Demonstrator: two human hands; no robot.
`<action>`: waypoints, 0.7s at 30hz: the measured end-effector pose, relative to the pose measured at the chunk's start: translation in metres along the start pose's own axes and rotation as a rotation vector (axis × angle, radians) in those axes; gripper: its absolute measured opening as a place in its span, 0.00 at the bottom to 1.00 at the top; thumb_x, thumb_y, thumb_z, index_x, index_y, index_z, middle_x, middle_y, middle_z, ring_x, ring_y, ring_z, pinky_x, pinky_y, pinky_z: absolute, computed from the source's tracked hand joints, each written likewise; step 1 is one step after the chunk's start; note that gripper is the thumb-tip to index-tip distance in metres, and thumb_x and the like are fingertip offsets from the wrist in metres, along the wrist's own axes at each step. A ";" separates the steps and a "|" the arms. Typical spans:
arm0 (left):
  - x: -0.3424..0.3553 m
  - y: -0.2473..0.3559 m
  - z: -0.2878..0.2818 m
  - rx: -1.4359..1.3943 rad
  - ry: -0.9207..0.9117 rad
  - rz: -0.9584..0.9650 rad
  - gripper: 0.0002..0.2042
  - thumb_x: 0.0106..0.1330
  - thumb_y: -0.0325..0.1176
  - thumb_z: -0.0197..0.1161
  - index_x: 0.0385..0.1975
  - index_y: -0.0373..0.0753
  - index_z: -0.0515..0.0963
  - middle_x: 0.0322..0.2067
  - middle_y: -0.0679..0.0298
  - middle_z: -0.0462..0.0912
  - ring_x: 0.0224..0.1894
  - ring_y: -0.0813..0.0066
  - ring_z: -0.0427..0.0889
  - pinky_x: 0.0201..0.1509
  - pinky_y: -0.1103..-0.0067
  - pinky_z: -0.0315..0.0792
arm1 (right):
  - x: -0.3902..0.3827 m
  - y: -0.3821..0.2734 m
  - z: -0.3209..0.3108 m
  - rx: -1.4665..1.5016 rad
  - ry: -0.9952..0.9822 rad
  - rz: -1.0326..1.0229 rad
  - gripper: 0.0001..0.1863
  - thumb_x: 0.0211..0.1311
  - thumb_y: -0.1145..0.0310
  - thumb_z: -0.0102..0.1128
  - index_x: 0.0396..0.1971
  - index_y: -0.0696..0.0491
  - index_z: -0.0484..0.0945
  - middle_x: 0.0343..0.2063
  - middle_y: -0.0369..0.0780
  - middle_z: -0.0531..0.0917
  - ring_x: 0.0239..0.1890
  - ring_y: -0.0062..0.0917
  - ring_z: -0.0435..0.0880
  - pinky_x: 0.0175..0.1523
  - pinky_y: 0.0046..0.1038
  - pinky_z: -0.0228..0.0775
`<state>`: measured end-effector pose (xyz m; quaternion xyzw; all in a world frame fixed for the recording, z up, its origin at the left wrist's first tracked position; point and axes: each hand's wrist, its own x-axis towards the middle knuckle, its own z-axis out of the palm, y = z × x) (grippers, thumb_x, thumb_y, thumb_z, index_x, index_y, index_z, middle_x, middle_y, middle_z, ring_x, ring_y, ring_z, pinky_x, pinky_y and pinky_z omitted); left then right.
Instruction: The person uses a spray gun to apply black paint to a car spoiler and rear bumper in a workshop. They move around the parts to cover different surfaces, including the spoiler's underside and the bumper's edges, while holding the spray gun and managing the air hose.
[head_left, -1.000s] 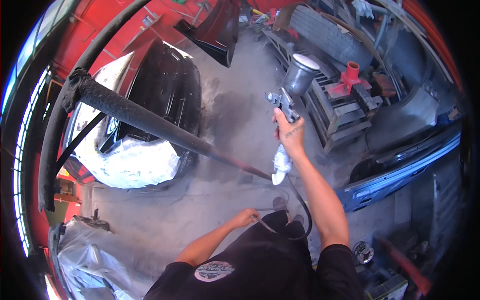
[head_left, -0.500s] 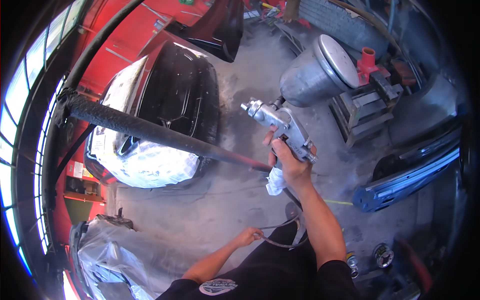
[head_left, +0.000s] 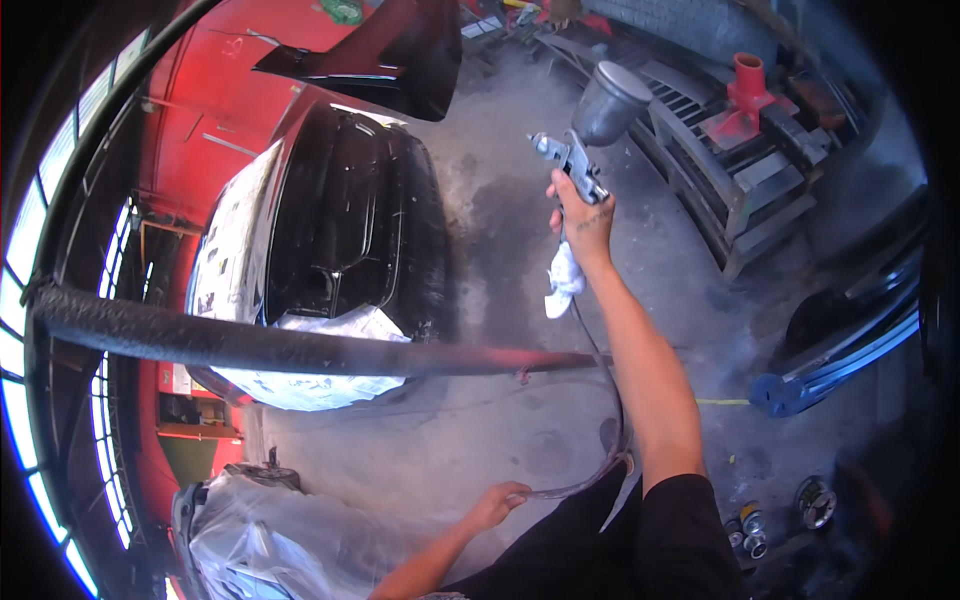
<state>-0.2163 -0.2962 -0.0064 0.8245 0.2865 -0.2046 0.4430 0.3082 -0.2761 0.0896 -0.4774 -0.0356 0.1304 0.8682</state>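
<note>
My right hand (head_left: 583, 222), arm stretched out ahead, is wrapped round the grip of a metal spray gun (head_left: 570, 158). The gun's nozzle points left, and a silver paint cup (head_left: 611, 104) is fixed to it. White cloth or paper (head_left: 565, 278) is wrapped below the grip. From there a dark air hose (head_left: 608, 385) curves down towards my body. Low in the view, my left hand (head_left: 497, 506) pinches that hose. To the left of the gun, apart from it, stands a glossy black car body (head_left: 335, 210), partly covered with masking paper (head_left: 235, 230).
A thick dark pole (head_left: 230, 340) crosses in front of the car. A black panel (head_left: 405, 65) hangs beyond. At right are a metal rack (head_left: 690, 170), a red stand (head_left: 748, 95) and a blue panel (head_left: 850, 365). Plastic sheeting (head_left: 265, 520) and several cans (head_left: 755, 525) lie nearer.
My right hand has carried the spray gun farther away from me, and the arm is straighter. The hose is drawn out more. My left hand still holds it; the view has shifted.
</note>
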 end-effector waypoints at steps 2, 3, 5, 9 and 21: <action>0.005 0.001 -0.002 0.006 -0.010 -0.025 0.12 0.72 0.30 0.65 0.52 0.35 0.84 0.49 0.52 0.88 0.54 0.55 0.86 0.61 0.67 0.76 | 0.015 0.015 0.007 -0.019 0.062 -0.023 0.17 0.67 0.58 0.69 0.28 0.57 0.83 0.15 0.34 0.79 0.13 0.18 0.77 0.20 0.25 0.67; 0.009 0.000 -0.003 0.009 -0.015 -0.037 0.12 0.72 0.30 0.65 0.52 0.35 0.84 0.50 0.52 0.88 0.54 0.55 0.86 0.62 0.67 0.77 | 0.018 0.017 0.010 -0.003 0.085 -0.040 0.17 0.67 0.58 0.69 0.28 0.57 0.83 0.15 0.34 0.79 0.13 0.18 0.77 0.20 0.25 0.67; 0.010 -0.013 0.001 0.014 -0.028 -0.011 0.12 0.73 0.32 0.64 0.52 0.36 0.84 0.50 0.53 0.88 0.54 0.55 0.86 0.62 0.67 0.77 | 0.018 0.017 0.010 0.028 0.058 -0.012 0.16 0.67 0.58 0.69 0.27 0.57 0.83 0.15 0.34 0.79 0.13 0.18 0.77 0.20 0.24 0.67; 0.020 -0.030 0.011 0.064 -0.047 0.068 0.11 0.74 0.33 0.64 0.50 0.36 0.84 0.49 0.54 0.87 0.54 0.54 0.84 0.61 0.66 0.76 | -0.024 0.010 -0.022 0.075 -0.182 0.083 0.14 0.66 0.63 0.69 0.29 0.59 0.84 0.17 0.34 0.82 0.16 0.16 0.78 0.22 0.23 0.67; 0.084 -0.024 0.016 0.165 0.083 0.067 0.12 0.75 0.32 0.62 0.55 0.39 0.82 0.50 0.52 0.85 0.55 0.52 0.81 0.62 0.61 0.73 | 0.047 0.113 -0.036 0.221 -0.425 -0.010 0.22 0.63 0.61 0.71 0.53 0.59 0.84 0.32 0.40 0.89 0.20 0.20 0.81 0.25 0.22 0.72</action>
